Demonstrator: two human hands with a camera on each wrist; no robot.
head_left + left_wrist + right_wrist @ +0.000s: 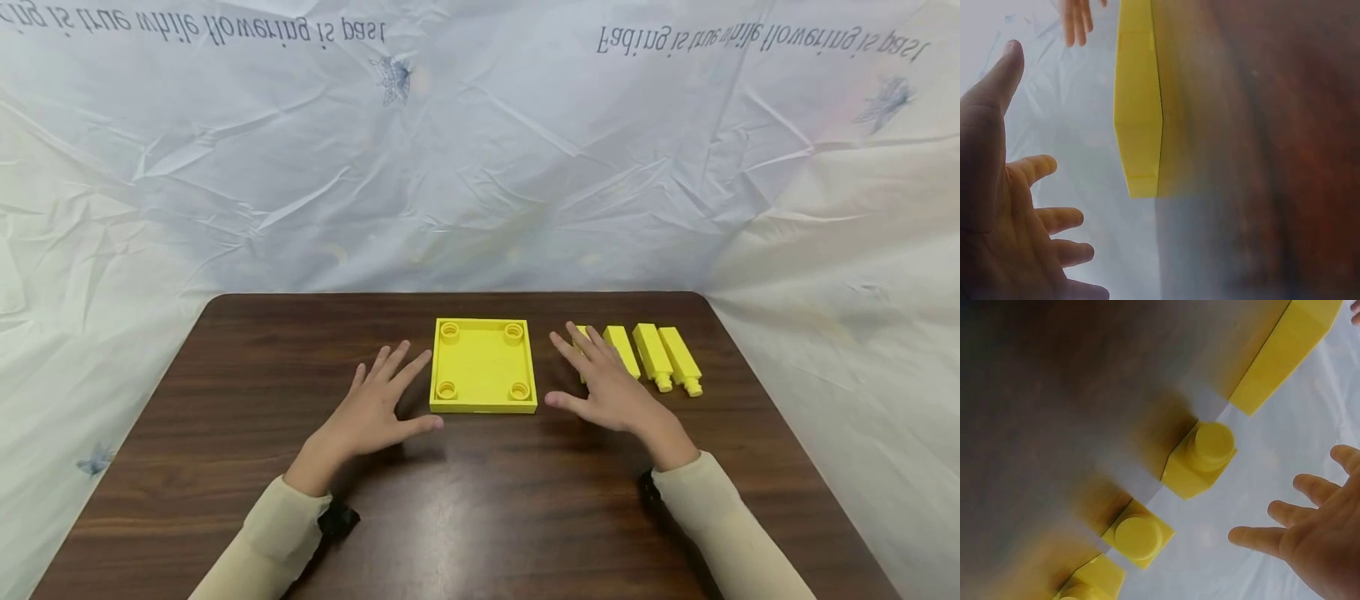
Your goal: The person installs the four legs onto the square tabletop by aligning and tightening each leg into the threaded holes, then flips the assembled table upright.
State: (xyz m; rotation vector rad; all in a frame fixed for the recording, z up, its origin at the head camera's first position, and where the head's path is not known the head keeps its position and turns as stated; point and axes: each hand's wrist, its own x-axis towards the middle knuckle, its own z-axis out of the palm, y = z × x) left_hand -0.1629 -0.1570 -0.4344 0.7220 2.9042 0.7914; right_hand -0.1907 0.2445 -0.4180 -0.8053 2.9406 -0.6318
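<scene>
Your left hand [372, 414] and right hand [613, 396], fingers spread wide and holding nothing, flank the yellow tray [483, 367] on the counter [465, 517]; four yellow pegs [652, 353] lie to its right.

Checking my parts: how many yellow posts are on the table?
4, right of the square tray, left to right: first post, partly hidden by the right hand; second post; third post; fourth post.

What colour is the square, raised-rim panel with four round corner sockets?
Plain yellow; the square, raised-rim panel shows best in the head view.
</scene>
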